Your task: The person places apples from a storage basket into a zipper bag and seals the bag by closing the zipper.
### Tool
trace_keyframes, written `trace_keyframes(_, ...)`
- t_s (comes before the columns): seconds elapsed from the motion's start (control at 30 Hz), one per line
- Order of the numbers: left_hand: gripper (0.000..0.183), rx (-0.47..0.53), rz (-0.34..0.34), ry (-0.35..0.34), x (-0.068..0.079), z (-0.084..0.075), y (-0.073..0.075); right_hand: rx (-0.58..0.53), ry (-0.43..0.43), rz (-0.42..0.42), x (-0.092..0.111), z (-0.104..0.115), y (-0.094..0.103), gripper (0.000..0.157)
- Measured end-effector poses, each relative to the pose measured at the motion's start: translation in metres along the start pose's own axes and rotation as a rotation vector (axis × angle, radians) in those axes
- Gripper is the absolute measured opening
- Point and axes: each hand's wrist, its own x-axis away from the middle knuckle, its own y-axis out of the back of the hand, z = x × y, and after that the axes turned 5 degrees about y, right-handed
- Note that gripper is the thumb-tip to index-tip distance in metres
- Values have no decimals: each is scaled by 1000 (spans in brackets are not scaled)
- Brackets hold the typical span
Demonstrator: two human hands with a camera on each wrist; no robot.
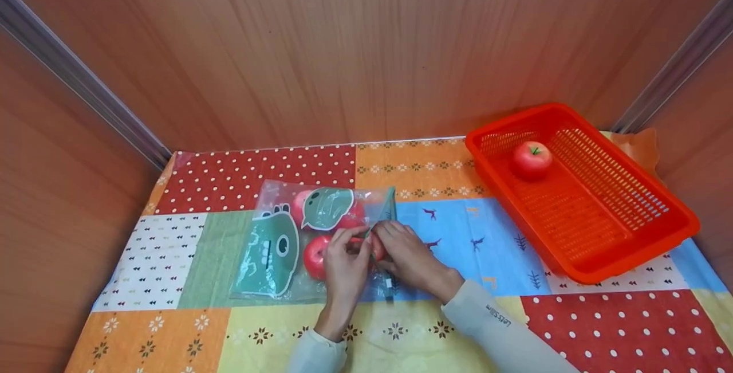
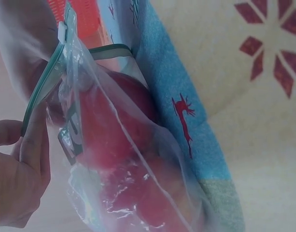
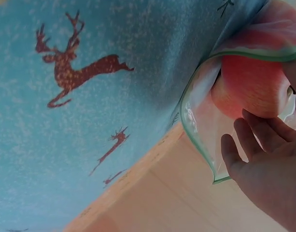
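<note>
A clear zip bag (image 1: 272, 252) with green cartoon prints lies on the patchwork cloth, its green-edged mouth facing right. Several red apples (image 1: 316, 255) show through the plastic. My left hand (image 1: 346, 264) pinches the upper layer of the mouth, thumb and fingers on the green zip edge (image 2: 37, 92). At the opening, my right hand (image 1: 412, 255) holds an apple (image 3: 256, 87) just inside the rim, fingertips against its side. The mouth gapes around that apple. A white zip slider (image 2: 62, 33) sits at one end of the edge.
To the right stands an orange-red plastic basket (image 1: 572, 218) with slotted sides, holding one apple (image 1: 532, 160). Wood-grain panels (image 1: 343, 46) enclose the table at the back and both sides. The patchwork cloth (image 1: 446, 333) covers the tabletop.
</note>
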Motion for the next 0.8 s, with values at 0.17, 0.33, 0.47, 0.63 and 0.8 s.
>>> trace_keyframes(0.17, 20, 10, 0, 3, 0, 0, 1, 6, -3, 0, 2, -2, -2, 54)
trace_keyframes(0.33, 21, 8, -1, 1, 1, 0, 1, -6, -10, 8, 5, -4, -1, 64)
trace_keyframes(0.47, 23, -1, -3, -14, 1, 0, 1, -15, -19, 21, 7, -6, 0, 72)
trace_keyframes(0.63, 22, -4, -3, -17, 1, 1, 1, -25, -31, 36, 9, -8, 4, 75)
trace_keyframes(0.8, 21, 5, -4, -24, 0, 1, 2, -11, -64, 31, 14, -11, 14, 80)
